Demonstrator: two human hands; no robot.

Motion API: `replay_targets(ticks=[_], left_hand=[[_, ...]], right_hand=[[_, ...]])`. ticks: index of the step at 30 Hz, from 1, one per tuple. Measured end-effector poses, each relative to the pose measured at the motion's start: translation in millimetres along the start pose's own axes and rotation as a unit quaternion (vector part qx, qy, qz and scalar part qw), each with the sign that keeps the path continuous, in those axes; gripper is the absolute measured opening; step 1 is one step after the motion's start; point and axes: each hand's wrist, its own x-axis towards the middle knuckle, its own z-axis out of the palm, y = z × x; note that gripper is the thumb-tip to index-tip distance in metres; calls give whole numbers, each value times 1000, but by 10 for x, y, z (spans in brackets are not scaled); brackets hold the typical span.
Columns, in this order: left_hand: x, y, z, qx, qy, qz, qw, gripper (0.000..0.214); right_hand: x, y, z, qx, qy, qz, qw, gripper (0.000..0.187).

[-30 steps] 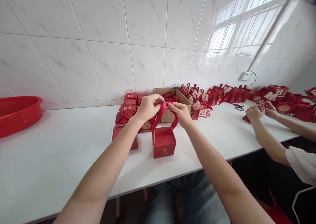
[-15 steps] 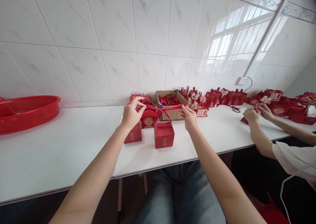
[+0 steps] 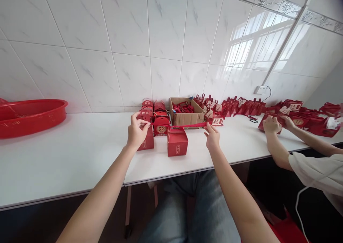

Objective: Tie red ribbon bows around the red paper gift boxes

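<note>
Left hand: The left end of a red ribbon (image 3: 194,125) is pinched between thumb and fingers by the left hand (image 3: 137,131), which is raised above the table (image 3: 80,150).
Right hand: The ribbon's right end is gripped between thumb and fingertips by the right hand (image 3: 213,136), held at about the same height.
Ribbon: It is stretched almost level between the two hands, its middle lying at the top of the box; whether a knot is formed there cannot be told.
Red box: The red box (image 3: 177,145) is placed upright on the near part of the table, between the hands; a small light print is borne on its near face.
Boxes at left: A plain red box (image 3: 146,143) is partly covered by the left hand; beside it on the far side, a box with a gold emblem (image 3: 161,128) is seen.
Carton: Red ribbons (image 3: 184,108) are contained in an open cardboard carton (image 3: 187,120), set beyond the red box.
Far right: A row of red boxes (image 3: 237,106) is ranged along the wall, with scissors (image 3: 253,120) nearby.
Co-worker: A red item is handled by a co-worker's hands (image 3: 272,124).
Far left: A red basin (image 3: 32,121) is positioned on the table.
</note>
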Motion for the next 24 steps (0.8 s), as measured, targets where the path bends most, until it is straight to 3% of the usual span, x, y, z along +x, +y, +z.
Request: replay_targets(ticks=[7, 15, 19, 24], left_hand=[[-59, -155, -52, 25, 27, -7, 999, 48], [-181, -393, -114, 66, 78, 6, 995, 45], [-181, -471, -102, 115, 95, 25, 989, 43], [-131, -420, -91, 152, 95, 6, 984, 42]], right_hand=[[-20, 185, -190, -1, 28, 29, 999, 35], [7, 353, -610, 40, 86, 65, 993, 34], [40, 348, -762, 58, 101, 57, 991, 34], [36, 181, -864, 78, 99, 26, 992, 32]])
